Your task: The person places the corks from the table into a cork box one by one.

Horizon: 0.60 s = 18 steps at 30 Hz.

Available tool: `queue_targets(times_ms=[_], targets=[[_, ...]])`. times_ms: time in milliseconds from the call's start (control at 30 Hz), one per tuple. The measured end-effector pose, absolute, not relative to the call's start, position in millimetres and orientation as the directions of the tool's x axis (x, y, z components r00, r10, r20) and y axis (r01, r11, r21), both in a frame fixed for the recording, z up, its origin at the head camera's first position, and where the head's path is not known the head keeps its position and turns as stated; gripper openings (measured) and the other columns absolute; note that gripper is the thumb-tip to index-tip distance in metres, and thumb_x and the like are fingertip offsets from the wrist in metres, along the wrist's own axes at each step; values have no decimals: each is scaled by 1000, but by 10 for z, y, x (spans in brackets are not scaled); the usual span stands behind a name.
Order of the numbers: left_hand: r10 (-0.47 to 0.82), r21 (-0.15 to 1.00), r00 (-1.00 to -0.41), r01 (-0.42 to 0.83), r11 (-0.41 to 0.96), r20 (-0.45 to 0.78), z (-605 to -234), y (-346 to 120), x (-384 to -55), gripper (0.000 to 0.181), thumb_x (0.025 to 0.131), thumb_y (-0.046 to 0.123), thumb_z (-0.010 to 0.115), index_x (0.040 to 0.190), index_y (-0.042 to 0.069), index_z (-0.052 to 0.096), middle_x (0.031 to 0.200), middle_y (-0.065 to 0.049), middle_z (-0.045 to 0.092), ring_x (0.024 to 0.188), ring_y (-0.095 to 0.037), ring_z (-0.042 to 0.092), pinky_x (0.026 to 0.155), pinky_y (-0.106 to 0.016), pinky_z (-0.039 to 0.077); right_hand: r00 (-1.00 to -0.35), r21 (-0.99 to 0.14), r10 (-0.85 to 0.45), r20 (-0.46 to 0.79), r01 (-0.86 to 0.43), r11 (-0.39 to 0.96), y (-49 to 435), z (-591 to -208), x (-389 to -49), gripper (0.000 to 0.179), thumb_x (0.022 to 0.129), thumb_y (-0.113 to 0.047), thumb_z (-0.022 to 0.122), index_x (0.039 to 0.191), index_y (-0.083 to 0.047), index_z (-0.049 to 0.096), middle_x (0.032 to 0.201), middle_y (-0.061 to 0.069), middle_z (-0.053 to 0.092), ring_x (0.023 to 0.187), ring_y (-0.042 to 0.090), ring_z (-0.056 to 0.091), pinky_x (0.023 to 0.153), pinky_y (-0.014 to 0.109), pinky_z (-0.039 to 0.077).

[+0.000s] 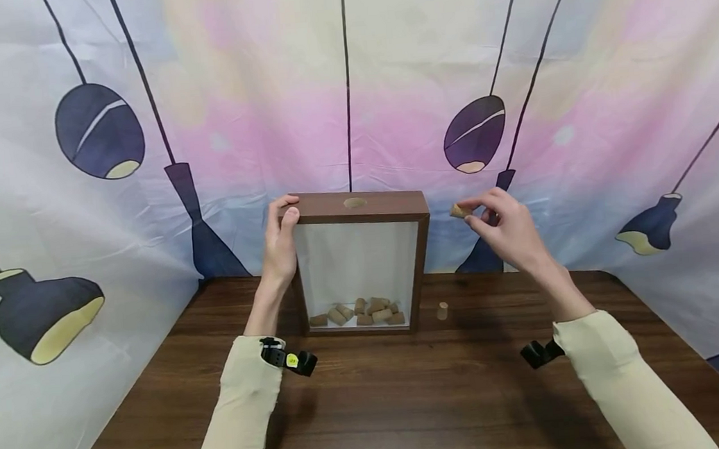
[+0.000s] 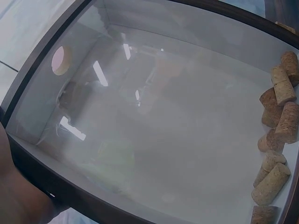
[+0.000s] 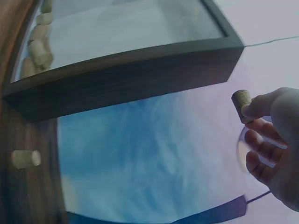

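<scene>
A brown wooden shadow box (image 1: 425, 248) with a clear front stands upright on the table. Several corks (image 1: 380, 315) lie along its bottom, and a round hole (image 1: 354, 202) opens in its top. My left hand (image 1: 281, 247) grips the box's upper left corner, thumb in front. To the right of the box and about level with its top, my right hand (image 1: 505, 228) pinches a cork (image 3: 241, 105) between thumb and fingertips, apart from the box. Another cork (image 1: 443, 310) stands on the table just right of the box.
The dark wooden table (image 1: 397, 403) runs under both arms. Right behind the box hangs a cloth backdrop (image 1: 302, 117) with printed lamps. A black wrist camera (image 1: 290, 358) sits on the left sleeve, another camera (image 1: 540, 354) on the right.
</scene>
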<state>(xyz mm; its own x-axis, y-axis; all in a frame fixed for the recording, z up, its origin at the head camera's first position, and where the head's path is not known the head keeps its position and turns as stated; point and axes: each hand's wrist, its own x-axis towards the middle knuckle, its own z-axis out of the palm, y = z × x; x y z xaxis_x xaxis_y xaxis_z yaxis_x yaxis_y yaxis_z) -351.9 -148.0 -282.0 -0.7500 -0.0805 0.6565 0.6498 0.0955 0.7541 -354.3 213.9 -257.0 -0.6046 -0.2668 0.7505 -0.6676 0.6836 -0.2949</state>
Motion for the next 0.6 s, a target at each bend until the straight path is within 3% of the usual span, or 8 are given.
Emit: queue_targets(times_ms=[300,600], targets=[[-79,759,-755,645,87,651,-2827,-1468,-3521,43,102,19,40,136,-7,42,148,-24,34,131,-34,37,111,-48,25,-565,-262,-301,768,-707,657,1912,-2215,-3462,22,94,-6,67,114,-10,74,111,8,65,78,11,51,69,19,42],[-73,755,-752,649,88,655,-2823,-1476,-3530,44,102,19,39,137,-8,41,149,-24,33,131,-35,36,111,-49,25,-522,-216,-366,770,-754,621,1602,-1990,-3465,24,93,-2,64,111,-11,75,99,7,63,77,13,54,67,22,41]])
